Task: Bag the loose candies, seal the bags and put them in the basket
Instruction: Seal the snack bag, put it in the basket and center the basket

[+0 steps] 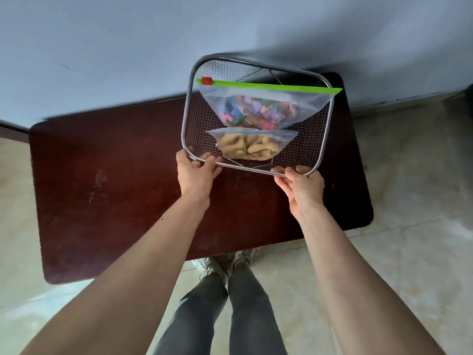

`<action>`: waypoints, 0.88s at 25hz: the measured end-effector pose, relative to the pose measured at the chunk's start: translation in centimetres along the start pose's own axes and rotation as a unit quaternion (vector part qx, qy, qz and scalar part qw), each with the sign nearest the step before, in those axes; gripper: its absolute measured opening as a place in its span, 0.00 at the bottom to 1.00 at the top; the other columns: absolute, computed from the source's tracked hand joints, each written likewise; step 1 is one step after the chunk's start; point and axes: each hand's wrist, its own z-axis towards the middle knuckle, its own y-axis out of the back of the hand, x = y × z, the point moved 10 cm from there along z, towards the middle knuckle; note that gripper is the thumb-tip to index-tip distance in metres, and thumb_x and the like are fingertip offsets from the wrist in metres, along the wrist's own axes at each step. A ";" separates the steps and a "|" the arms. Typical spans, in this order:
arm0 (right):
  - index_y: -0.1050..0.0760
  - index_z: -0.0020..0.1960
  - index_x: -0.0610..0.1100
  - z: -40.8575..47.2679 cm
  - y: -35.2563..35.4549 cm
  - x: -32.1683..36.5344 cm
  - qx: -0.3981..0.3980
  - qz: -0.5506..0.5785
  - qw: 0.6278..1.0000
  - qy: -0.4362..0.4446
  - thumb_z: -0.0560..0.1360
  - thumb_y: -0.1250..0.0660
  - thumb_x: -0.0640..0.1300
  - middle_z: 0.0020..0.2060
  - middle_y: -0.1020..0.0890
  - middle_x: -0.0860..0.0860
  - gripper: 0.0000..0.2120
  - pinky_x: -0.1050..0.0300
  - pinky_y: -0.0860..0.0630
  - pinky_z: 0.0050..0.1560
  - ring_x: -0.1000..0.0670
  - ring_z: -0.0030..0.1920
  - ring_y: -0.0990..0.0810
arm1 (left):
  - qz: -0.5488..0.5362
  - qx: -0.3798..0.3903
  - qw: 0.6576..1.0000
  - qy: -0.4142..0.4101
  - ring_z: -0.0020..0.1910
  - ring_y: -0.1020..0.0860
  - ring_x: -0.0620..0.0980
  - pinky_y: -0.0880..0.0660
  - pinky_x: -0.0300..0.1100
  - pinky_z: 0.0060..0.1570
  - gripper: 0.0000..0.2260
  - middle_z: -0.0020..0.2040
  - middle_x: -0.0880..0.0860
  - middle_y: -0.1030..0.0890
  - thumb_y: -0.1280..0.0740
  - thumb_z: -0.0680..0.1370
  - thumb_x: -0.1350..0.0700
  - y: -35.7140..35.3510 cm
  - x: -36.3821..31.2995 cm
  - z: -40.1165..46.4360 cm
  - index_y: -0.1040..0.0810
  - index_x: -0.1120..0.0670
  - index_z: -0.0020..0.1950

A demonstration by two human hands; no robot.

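Observation:
A steel wire-mesh basket [190, 106] is held above the far right part of the dark red table [115, 188]. Inside it lies a large clear bag of coloured candies [258, 111] with a green zip strip and a red slider at its left end. In front of it sits a smaller clear bag of tan candies [252, 147] with a blue zip strip. My left hand [195, 172] grips the basket's near rim at the left corner. My right hand [300, 187] grips the same rim near the right corner.
A pale blue wall rises behind the table. Beige tiled floor [409, 201] surrounds it, and my legs and shoes [225, 267] stand at the table's near edge. The tabletop left of the basket shows only scuff marks.

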 end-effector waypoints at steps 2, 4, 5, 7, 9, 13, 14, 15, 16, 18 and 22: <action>0.36 0.54 0.42 -0.5 -0.8 -0.4 0.009 -0.010 1.000 -0.005 0.77 0.40 0.27 0.39 0.20 0.39 0.12 0.52 0.18 0.46 0.44 0.40 0.16 | -0.006 -0.016 1.000 0.000 0.48 0.18 0.48 0.17 0.41 0.46 0.17 0.54 0.59 0.21 0.34 0.77 0.68 1.2 -0.1 -0.1 0.34 0.53 0.61; 0.36 0.55 0.41 -1.0 -1.6 -1.0 0.017 -0.023 1.000 -0.009 0.77 0.40 0.27 0.37 0.20 0.41 0.13 0.52 0.18 0.46 0.44 0.40 0.16 | -0.010 -0.032 0.999 0.008 0.46 0.18 0.48 0.17 0.41 0.46 0.17 0.54 0.60 0.21 0.34 0.77 0.68 2.6 0.0 0.0 0.33 0.54 0.61; 0.36 0.55 0.41 -1.2 -2.0 -1.4 0.021 -0.030 0.999 -0.011 0.77 0.40 0.27 0.36 0.20 0.41 0.13 0.52 0.19 0.46 0.44 0.39 0.16 | -0.015 -0.039 0.999 0.015 0.46 0.19 0.47 0.17 0.42 0.47 0.17 0.54 0.60 0.21 0.34 0.77 0.68 3.4 0.2 0.0 0.33 0.55 0.62; 0.36 0.54 0.41 -1.7 -2.8 -2.1 0.027 -0.042 0.999 -0.015 0.77 0.40 0.27 0.36 0.20 0.42 0.12 0.52 0.19 0.46 0.44 0.39 0.16 | -0.027 -0.053 0.998 0.026 0.45 0.19 0.47 0.17 0.42 0.47 0.18 0.53 0.59 0.22 0.34 0.77 0.69 5.0 0.7 -0.1 0.34 0.56 0.64; 0.36 0.54 0.41 -2.0 -3.5 -2.7 0.033 -0.057 0.998 -0.017 0.77 0.39 0.27 0.36 0.21 0.43 0.12 0.52 0.19 0.45 0.44 0.39 0.16 | -0.042 -0.065 0.997 0.030 0.43 0.19 0.46 0.17 0.41 0.46 0.18 0.51 0.58 0.22 0.35 0.77 0.69 6.4 1.2 -0.3 0.34 0.56 0.63; 0.36 0.54 0.41 -2.3 -5.0 -4.2 0.051 -0.093 0.994 -0.016 0.77 0.39 0.27 0.37 0.21 0.42 0.12 0.49 0.18 0.49 0.44 0.40 0.16 | -0.070 -0.090 0.993 0.040 0.41 0.20 0.45 0.17 0.38 0.41 0.19 0.46 0.55 0.23 0.35 0.77 0.70 9.0 1.9 -0.2 0.35 0.58 0.65; 0.36 0.54 0.41 -2.4 -5.3 -4.4 0.053 -0.100 0.993 -0.015 0.77 0.39 0.27 0.37 0.21 0.42 0.13 0.49 0.18 0.49 0.44 0.40 0.16 | -0.071 -0.095 0.992 0.043 0.41 0.20 0.45 0.17 0.37 0.41 0.20 0.45 0.55 0.23 0.35 0.76 0.70 9.5 2.1 -0.2 0.35 0.59 0.66; 0.36 0.54 0.41 -2.3 -5.5 -4.6 0.055 -0.104 0.993 -0.015 0.77 0.39 0.27 0.37 0.21 0.43 0.13 0.49 0.18 0.48 0.44 0.40 0.16 | -0.072 -0.098 0.991 0.046 0.41 0.20 0.45 0.17 0.37 0.40 0.20 0.46 0.55 0.23 0.35 0.76 0.70 9.9 2.3 -0.1 0.35 0.59 0.66; 0.36 0.54 0.41 -2.3 -5.5 -4.8 0.055 -0.108 0.992 -0.015 0.77 0.38 0.27 0.38 0.21 0.43 0.13 0.50 0.18 0.47 0.43 0.41 0.16 | -0.075 -0.099 0.991 0.050 0.41 0.20 0.44 0.17 0.37 0.40 0.20 0.47 0.56 0.22 0.34 0.76 0.70 10.2 2.6 -0.1 0.35 0.59 0.66; 0.35 0.53 0.41 -2.0 -5.5 -5.1 0.054 -0.119 0.991 -0.016 0.76 0.37 0.28 0.43 0.21 0.40 0.12 0.50 0.18 0.47 0.41 0.45 0.15 | -0.085 -0.097 0.990 0.059 0.41 0.20 0.44 0.17 0.37 0.41 0.20 0.47 0.55 0.23 0.34 0.77 0.69 10.5 3.1 -0.2 0.35 0.57 0.65; 0.33 0.58 0.39 -2.1 -5.8 -5.5 0.064 -0.135 0.988 -0.025 0.77 0.34 0.32 0.51 0.19 0.36 0.12 0.47 0.18 0.52 0.41 0.48 0.15 | -0.112 -0.097 0.987 0.069 0.43 0.19 0.45 0.17 0.41 0.44 0.18 0.47 0.54 0.22 0.34 0.77 0.68 10.7 3.6 -0.4 0.35 0.55 0.61</action>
